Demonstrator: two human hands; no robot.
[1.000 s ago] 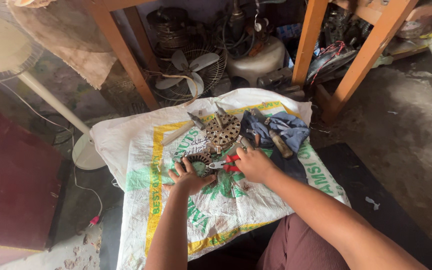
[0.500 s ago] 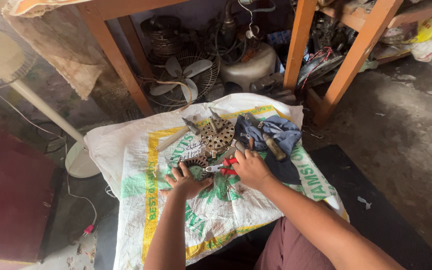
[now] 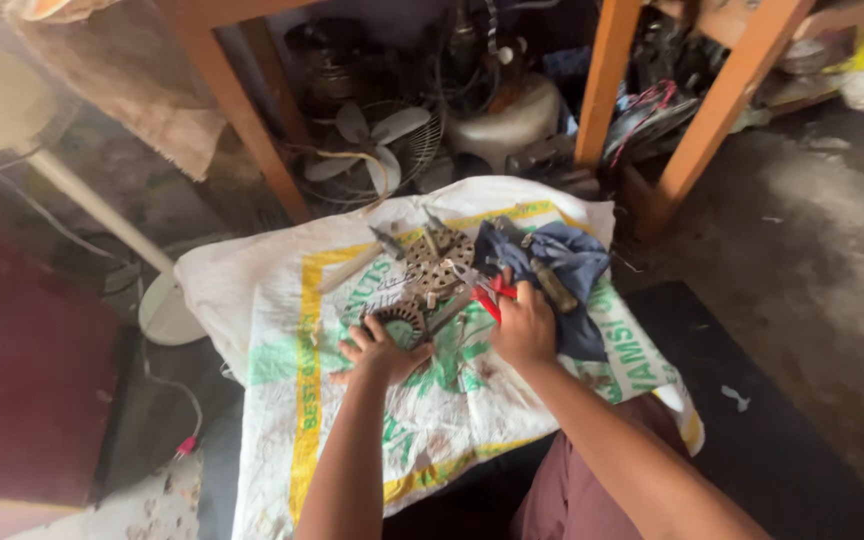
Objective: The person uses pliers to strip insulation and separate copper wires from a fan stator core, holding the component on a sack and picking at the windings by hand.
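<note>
Fingers (image 3: 357, 345) of left hand (image 3: 384, 352) around small round motor part (image 3: 401, 323).

On the sack (image 3: 352, 400) in front of you, the round motor part (image 3: 402, 322) lies under your left hand (image 3: 382, 350). The perforated disc (image 3: 439, 262) lies just behind it, the cloth (image 3: 562, 265) to the right.

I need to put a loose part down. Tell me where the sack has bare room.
Free: the near part of the sack, below the left hand, and its left side along the yellow stripe. Crowded: the middle and far right, where the round metal part, perforated plate, red-handled pliers in the right hand and blue cloth lie.
</note>
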